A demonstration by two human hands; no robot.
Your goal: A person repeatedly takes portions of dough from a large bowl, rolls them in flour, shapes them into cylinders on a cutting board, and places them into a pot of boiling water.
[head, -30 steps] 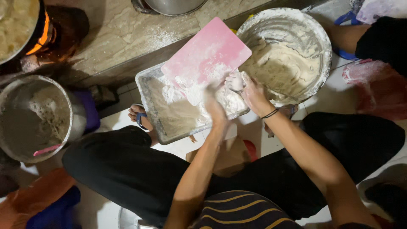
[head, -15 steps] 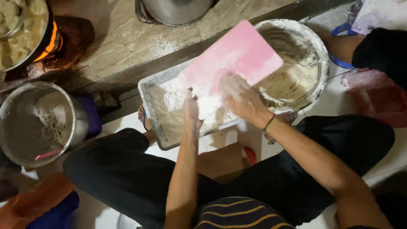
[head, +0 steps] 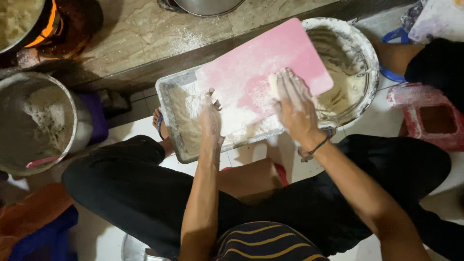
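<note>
flour on the pink board

your pink board (head: 263, 72) lies tilted across the metal tray (head: 170, 126), its far corner reaching over the rim of the big round bowl (head: 371, 63). take the board as your landmark.

your left hand (head: 210, 116) rests on the board's near left edge, fingers (head: 212, 99) loosely curled and dusted white, touching a small heap of flour (head: 195, 102) there. you grip nothing with it that can be seen.

your right hand (head: 296, 108) lies flat on the board's right half, fingers spread open and pressed on the surface. a pale piece of dough (head: 274, 83) sits just at their tips; whether you hold it cannot be told.

flour covers the near part of the board and spills into the tray beneath it. the bowl beyond the board's right end holds pale batter. well left of the board stands a steel pot (head: 38, 121) with a floury inside. right of the board, past the bowl, sits a red plastic box (head: 425, 121) on the floor.
</note>
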